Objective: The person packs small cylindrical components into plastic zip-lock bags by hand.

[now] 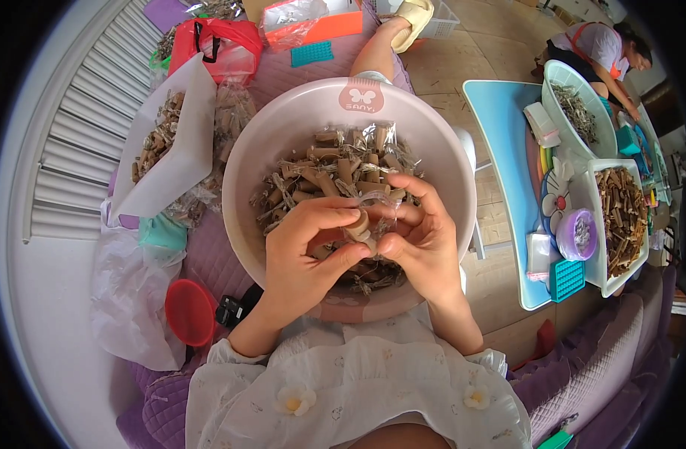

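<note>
Over a large pale pink basin my two hands meet in the middle. Between the thumb and fingers of my left hand is a small tan cylinder, like a cork or a short roll. My right hand pinches a clear plastic bag close beside the cylinder. Whether the cylinder is partly inside the bag, I cannot tell. Below my hands, the basin holds many similar tan cylinders in clear wrapping with silvery ties.
A tilted white bin of tan cylinders stands left, near a red bowl. At right, a blue table bears a pale green tub, a purple bowl and a white tray. Another person sits beyond it.
</note>
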`<state>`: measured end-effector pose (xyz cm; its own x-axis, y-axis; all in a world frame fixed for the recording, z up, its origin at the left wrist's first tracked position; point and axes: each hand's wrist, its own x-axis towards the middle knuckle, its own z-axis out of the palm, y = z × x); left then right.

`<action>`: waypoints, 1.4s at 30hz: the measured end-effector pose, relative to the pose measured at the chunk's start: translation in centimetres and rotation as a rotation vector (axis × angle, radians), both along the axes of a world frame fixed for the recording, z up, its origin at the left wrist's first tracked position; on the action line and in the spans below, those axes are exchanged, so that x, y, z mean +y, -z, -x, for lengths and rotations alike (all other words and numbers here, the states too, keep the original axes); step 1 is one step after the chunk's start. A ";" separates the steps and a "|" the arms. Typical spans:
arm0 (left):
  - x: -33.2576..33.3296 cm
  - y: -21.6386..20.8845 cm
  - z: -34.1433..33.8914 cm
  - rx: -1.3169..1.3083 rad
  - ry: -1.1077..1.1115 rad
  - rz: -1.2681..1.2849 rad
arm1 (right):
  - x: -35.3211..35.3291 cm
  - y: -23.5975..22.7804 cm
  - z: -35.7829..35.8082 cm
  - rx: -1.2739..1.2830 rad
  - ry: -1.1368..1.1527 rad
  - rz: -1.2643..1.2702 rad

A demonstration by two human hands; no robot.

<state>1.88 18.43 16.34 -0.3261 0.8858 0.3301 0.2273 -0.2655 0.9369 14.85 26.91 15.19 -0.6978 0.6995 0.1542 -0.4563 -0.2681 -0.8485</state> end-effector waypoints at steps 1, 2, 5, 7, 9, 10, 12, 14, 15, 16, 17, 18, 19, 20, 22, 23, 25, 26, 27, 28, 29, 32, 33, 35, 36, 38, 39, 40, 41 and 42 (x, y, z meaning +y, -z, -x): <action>0.0 0.1 0.1 -0.073 0.004 -0.005 | 0.0 -0.2 0.0 -0.001 -0.008 0.068; 0.0 0.3 0.1 -0.146 0.010 -0.009 | 0.0 0.0 0.0 -0.001 -0.008 0.068; 0.2 0.0 0.0 -0.015 -0.004 -0.036 | 0.0 0.2 -0.2 -0.127 0.085 -0.114; 0.1 -0.2 0.0 0.059 -0.033 -0.031 | -0.1 0.2 -0.3 -0.152 0.098 -0.131; 0.0 -0.3 0.0 0.135 -0.066 -0.026 | -0.3 0.2 -0.2 -0.175 0.107 -0.150; 0.0 -0.3 0.0 0.195 -0.074 -0.043 | -0.5 0.3 0.0 -0.172 0.148 -0.149; 0.0 -0.2 0.0 0.252 -0.082 -0.060 | -0.9 0.1 0.3 -0.170 0.188 -0.147; 0.0 -0.1 0.0 0.174 -0.090 -0.114 | -1.2 -0.2 0.6 -0.065 0.215 -0.049; 0.0 -0.1 -0.1 0.173 -0.090 -0.114 | -1.4 -0.1 0.7 -0.066 0.214 -0.049; 0.0 -0.2 -0.2 0.032 -0.075 -0.105 | -1.5 0.2 0.8 -0.009 0.208 0.031; 0.0 -0.3 -0.3 -0.109 -0.059 -0.096 | -1.7 0.4 0.9 0.047 0.202 0.111; -0.1 -0.4 -0.3 -0.110 -0.058 -0.096 | -1.9 0.6 0.9 0.047 0.204 0.112; -0.2 -0.5 -0.2 -0.134 -0.034 -0.053 | -2.0 0.7 1.0 0.077 0.238 0.085; -0.3 -0.5 -0.1 -0.158 -0.015 -0.010 | -2.1 1.0 1.1 0.107 0.267 0.059; -0.4 -0.2 0.0 -0.175 -0.011 0.000 | -2.2 1.3 1.2 0.117 0.276 0.087; -0.3 -0.2 0.0 -0.193 -0.002 0.010 | -2.2 1.3 1.2 0.126 0.292 0.114; -0.3 -0.2 -0.1 -0.228 0.008 0.039 | -2.5 1.5 1.3 0.167 0.298 0.138; -0.3 -0.2 0.0 -0.260 0.016 0.070 | -2.6 1.5 1.4 0.209 0.303 0.164; -0.3 -0.4 0.0 -0.261 0.016 0.070 | -2.7 1.5 1.4 0.209 0.303 0.164; -0.2 -0.6 0.0 -0.326 0.027 0.105 | -2.7 1.5 1.3 0.226 0.308 0.129; -0.2 -0.7 0.1 -0.391 0.037 0.140 | -2.8 1.5 1.4 0.243 0.310 0.095; -0.2 -0.6 0.2 -0.391 0.036 0.166 | -2.2 1.6 1.1 0.087 0.393 -0.278; -0.1 -0.6 0.2 -0.392 0.035 0.167 | -2.0 1.5 1.0 0.052 0.413 -0.346; -0.2 -0.7 0.1 -0.298 0.060 0.197 | -1.4 0.8 0.3 -0.039 0.413 -0.480; -0.3 -0.8 0.0 -0.298 0.060 0.194 | -1.2 0.3 0.0 -0.128 0.413 -0.615; -0.5 -0.8 0.0 -0.177 0.093 0.208 | -0.4 -0.7 -0.2 -0.161 0.451 -0.742; -0.2 -0.9 -0.2 -0.116 0.080 0.165 | -0.1 -1.0 -0.4 -0.238 0.409 -0.810; -0.2 -0.8 -0.2 -0.117 0.077 0.165 | 0.1 -1.2 -0.5 -0.315 0.365 -0.877; -0.2 -0.7 -0.3 -0.082 0.076 0.153 | 0.4 -1.5 -0.6 -0.357 0.331 -0.871; -0.2 -0.7 -0.4 -0.047 0.073 0.141 | 0.7 -1.4 -0.8 -0.359 0.332 -0.870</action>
<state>2.30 18.21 17.06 -0.2711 0.9442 0.1870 0.1672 -0.1452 0.9752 15.64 27.62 16.61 -0.5928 0.6112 0.5244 -0.0736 0.6073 -0.7911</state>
